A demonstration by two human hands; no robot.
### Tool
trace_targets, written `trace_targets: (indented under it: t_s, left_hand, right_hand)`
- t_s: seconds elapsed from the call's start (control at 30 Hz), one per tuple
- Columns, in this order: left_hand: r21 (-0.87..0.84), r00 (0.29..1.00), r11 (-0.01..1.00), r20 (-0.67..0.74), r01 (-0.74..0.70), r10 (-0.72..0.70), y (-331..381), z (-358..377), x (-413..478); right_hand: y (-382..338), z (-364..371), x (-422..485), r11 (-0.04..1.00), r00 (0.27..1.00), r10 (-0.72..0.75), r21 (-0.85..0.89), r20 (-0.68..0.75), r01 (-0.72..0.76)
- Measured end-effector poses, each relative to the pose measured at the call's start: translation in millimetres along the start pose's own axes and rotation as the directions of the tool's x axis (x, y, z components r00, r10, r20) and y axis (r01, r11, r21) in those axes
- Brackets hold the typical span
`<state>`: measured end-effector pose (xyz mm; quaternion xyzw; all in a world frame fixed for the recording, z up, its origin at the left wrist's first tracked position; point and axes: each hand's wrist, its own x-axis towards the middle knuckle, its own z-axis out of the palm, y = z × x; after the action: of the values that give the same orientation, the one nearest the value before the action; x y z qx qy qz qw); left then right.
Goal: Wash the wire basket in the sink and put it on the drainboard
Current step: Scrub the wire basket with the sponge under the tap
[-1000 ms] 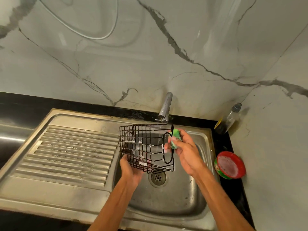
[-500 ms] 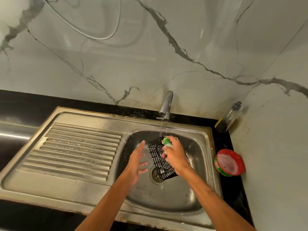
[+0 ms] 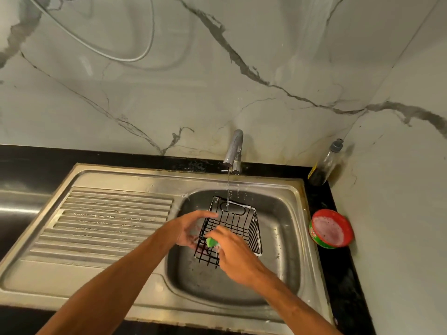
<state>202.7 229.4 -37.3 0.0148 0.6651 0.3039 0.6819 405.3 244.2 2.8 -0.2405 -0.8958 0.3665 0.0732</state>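
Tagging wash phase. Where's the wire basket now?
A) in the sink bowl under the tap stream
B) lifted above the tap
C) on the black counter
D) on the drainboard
A: wire basket lies in the sink bowl, tap water hitting its far end, right hand holding a green sponge to it.

Wire basket point(image 3: 232, 226): black wire in a grid pattern, with white suds along its right rim.
Sponge point(image 3: 212, 242): bright green.
Sink point(image 3: 285, 228): dull grey steel, water-spotted.
Drainboard point(image 3: 108, 221): same grey steel, with a pattern of parallel raised ribs.
Tap point(image 3: 233, 148): silver-grey.
Table point(image 3: 338, 274): glossy black.
Tub point(image 3: 330, 229) at the table's right edge: red rim, green side with a red-and-white label, pale pinkish-white paste inside.
Bottle point(image 3: 324, 168) in the table's back right corner: clear, with grey cap, dark contents and yellow label.
Wall point(image 3: 217, 81): off-white marble pattern with dark grey veins.
Hose point(image 3: 108, 52): pale grey.
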Motion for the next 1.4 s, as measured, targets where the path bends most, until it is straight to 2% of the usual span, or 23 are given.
trace_targets:
  t_s: [0.07, 0.17, 0.23, 0.3, 0.4, 0.5, 0.6, 0.73, 0.83, 0.93, 1.03, 1.17, 1.2, 1.3, 1.33, 1.4]
  left_hand:
    - [-0.012, 0.999, 0.999, -0.021, 0.050, -0.050, -13, -9, 21]
    - [-0.041, 0.994, 0.993, 0.030, 0.107, -0.105, -22, -8, 23]
    - [-0.081, 0.998, 0.996, 0.051, 0.047, -0.043, -23, -5, 19]
    - [-0.153, 0.999, 0.987, 0.021, -0.043, 0.047, -21, 0, 16]
    - [-0.217, 0.976, 0.951, -0.051, -0.219, 0.213, -17, 8, 13]
    - [-0.208, 0.936, 0.914, -0.122, -0.348, 0.329, -14, 13, 9]
    - [-0.176, 0.917, 0.901, -0.120, -0.397, 0.381, -13, 16, 3]
    - [-0.106, 0.897, 0.892, -0.118, -0.439, 0.427, -13, 27, 4]
    - [-0.092, 0.882, 0.879, -0.109, -0.468, 0.458, -9, 31, 3]
    - [-0.114, 0.875, 0.869, -0.125, -0.481, 0.468, -8, 26, 4]
    - [-0.089, 0.863, 0.860, -0.118, -0.502, 0.491, -5, 22, 3]
    - [-0.081, 0.846, 0.844, -0.116, -0.530, 0.521, 6, 22, 3]
    - [-0.090, 0.847, 0.843, -0.111, -0.530, 0.520, 7, 20, 4]
    - [-0.098, 0.840, 0.835, -0.110, -0.542, 0.532, 11, 17, 5]
    - [-0.095, 0.837, 0.832, -0.105, -0.546, 0.537, 13, 19, 4]
    - [-0.096, 0.829, 0.824, -0.101, -0.559, 0.551, 18, 22, 1]
  right_hand:
    - [1, -2, -4, 0.999, 0.999, -0.033, -0.023, 0.025, 0.034]
    - [3, -5, -12, 0.996, 0.993, -0.070, -0.051, 0.098, 0.075]
    - [8, -4, -21, 0.998, 0.985, -0.058, -0.017, 0.160, 0.062]
    - [20, -8, -30, 0.997, 0.986, 0.007, 0.078, 0.167, -0.020]
    - [46, -21, -21, 0.953, 0.986, 0.167, 0.255, 0.020, -0.167]
    - [72, -22, 18, 0.935, 0.928, 0.325, 0.209, -0.183, -0.286]
    - [83, -16, 62, 0.931, 0.867, 0.364, 0.125, -0.341, -0.342]
    - [82, -2, 98, 0.944, 0.860, 0.268, -0.059, -0.435, -0.324]
    - [77, 16, 104, 0.956, 0.848, 0.265, 0.013, -0.460, -0.292]
    - [82, 11, 104, 0.979, 0.867, 0.193, 0.035, -0.459, -0.200]
    - [82, 2, 116, 0.968, 0.806, 0.242, 0.073, -0.540, -0.241]
    - [70, 8, 121, 0.994, 0.872, 0.089, -0.006, -0.481, -0.105]
    - [73, 5, 121, 0.995, 0.862, 0.082, -0.011, -0.501, -0.101]
    - [85, -4, 129, 0.968, 0.769, 0.240, 0.091, -0.593, -0.232]
    - [80, -3, 130, 0.971, 0.787, 0.226, 0.069, -0.574, -0.228]
    - [63, 6, 126, 0.995, 0.883, 0.064, -0.036, -0.466, -0.091]
